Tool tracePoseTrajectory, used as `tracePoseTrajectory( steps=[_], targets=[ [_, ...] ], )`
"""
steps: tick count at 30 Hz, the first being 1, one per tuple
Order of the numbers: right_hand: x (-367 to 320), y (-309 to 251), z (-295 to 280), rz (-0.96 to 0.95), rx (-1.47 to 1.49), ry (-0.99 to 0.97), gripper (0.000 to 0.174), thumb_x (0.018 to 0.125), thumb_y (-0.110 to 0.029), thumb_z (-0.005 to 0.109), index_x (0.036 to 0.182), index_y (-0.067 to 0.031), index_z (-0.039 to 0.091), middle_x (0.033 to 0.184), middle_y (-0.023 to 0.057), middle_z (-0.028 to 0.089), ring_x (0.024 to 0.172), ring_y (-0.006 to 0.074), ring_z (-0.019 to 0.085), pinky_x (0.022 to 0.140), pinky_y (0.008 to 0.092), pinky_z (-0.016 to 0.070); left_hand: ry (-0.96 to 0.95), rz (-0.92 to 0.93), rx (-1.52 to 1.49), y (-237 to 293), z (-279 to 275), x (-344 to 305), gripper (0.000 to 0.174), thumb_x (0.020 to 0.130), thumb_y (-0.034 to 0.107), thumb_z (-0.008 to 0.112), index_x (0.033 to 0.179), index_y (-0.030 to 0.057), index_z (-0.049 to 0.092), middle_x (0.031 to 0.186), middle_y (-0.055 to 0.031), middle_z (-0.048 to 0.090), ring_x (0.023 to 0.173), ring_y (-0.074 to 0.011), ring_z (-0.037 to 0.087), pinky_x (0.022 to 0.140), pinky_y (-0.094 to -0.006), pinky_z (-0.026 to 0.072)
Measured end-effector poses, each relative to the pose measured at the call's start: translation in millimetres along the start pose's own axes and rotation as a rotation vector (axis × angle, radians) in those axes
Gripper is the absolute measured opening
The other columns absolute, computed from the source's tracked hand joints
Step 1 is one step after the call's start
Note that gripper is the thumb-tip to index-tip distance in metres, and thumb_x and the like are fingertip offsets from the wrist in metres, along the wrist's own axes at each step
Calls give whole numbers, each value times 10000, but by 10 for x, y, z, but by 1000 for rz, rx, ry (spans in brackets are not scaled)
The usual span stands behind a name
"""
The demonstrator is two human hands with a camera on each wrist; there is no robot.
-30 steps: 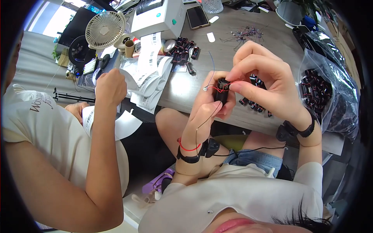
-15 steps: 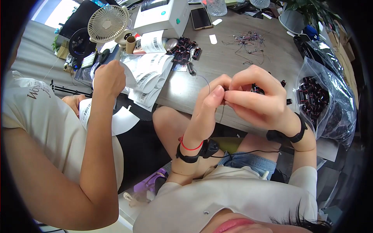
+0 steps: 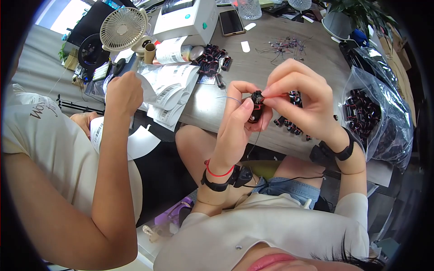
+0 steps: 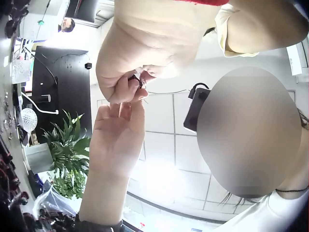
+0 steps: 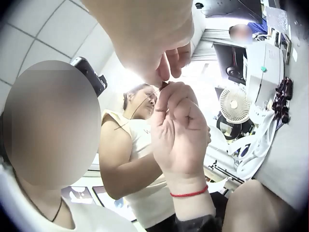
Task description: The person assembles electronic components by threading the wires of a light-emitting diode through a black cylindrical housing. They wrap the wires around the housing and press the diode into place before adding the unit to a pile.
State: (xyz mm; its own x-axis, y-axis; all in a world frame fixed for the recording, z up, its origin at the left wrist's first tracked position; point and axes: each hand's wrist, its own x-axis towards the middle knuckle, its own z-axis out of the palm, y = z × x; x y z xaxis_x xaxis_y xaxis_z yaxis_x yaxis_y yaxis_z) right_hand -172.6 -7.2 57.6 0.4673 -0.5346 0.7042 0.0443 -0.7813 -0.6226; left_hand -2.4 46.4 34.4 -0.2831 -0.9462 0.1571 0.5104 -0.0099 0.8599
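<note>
My left hand [image 3: 239, 118] grips a small black cylindrical part [image 3: 255, 109] with red and dark wires, held above the table's near edge. My right hand [image 3: 296, 101] pinches the red wire [image 3: 276, 95] at the top of that part. A thin blue wire [image 3: 228, 98] sticks out to the left. In the left wrist view the left hand [image 4: 126, 82] and right hand [image 4: 118, 130] meet over the part [image 4: 140, 82]. In the right wrist view the fingers of the right hand [image 5: 159, 63] touch the left hand [image 5: 178, 128] at the part [image 5: 164, 85].
Loose black parts [image 3: 289, 124] lie on the grey table [image 3: 253, 67]. Clear bags of parts [image 3: 373, 113] sit at the right. A label printer [image 3: 185, 18], barcode label strips [image 3: 169, 92], a fan [image 3: 123, 28] and a phone [image 3: 231, 20] are at the left and back. A second person's arm [image 3: 113, 149] holds labels.
My hands have risen and opened apart slightly, so the black part shows again between them. The right hand pinches the red wire at its top. The other person's arm has hardly moved.
</note>
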Motion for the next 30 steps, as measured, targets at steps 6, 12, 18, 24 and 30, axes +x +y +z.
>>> tracePoseTrajectory(
  steps=[6,12,18,24,30],
  targets=[
    [-35,-1,56,122,46,94,172,765,83,644,916,3,627,945,96,562,762,130,546,640,221,438,25,52,-41,-29,66,32,241,968,229,392,1144,65,383,796,-49,509,674,-89,451,578,-233,346],
    [-35,5,76,-45,114,210,120,782,22,671,882,-35,638,948,50,567,676,71,536,531,194,405,194,128,124,-52,250,56,217,984,161,396,1181,72,381,910,-89,551,721,-70,450,617,-192,368],
    [-42,-37,122,55,437,273,145,801,50,647,925,-9,601,1022,83,538,723,80,546,592,196,443,91,192,-54,-28,137,40,235,981,139,422,1199,55,399,1005,-81,551,802,-67,483,709,-188,397],
    [-80,40,185,74,669,242,172,825,83,601,973,3,566,1040,99,536,776,95,558,667,218,493,54,220,-97,-37,131,29,238,983,142,419,1198,43,402,1015,-74,554,823,-66,495,720,-187,404],
    [-90,7,147,-44,195,315,189,790,103,620,949,4,598,972,113,585,740,119,576,618,219,498,99,216,38,-116,123,59,264,954,91,466,1201,15,408,1038,-84,567,852,-100,517,749,-236,419]
  ],
)
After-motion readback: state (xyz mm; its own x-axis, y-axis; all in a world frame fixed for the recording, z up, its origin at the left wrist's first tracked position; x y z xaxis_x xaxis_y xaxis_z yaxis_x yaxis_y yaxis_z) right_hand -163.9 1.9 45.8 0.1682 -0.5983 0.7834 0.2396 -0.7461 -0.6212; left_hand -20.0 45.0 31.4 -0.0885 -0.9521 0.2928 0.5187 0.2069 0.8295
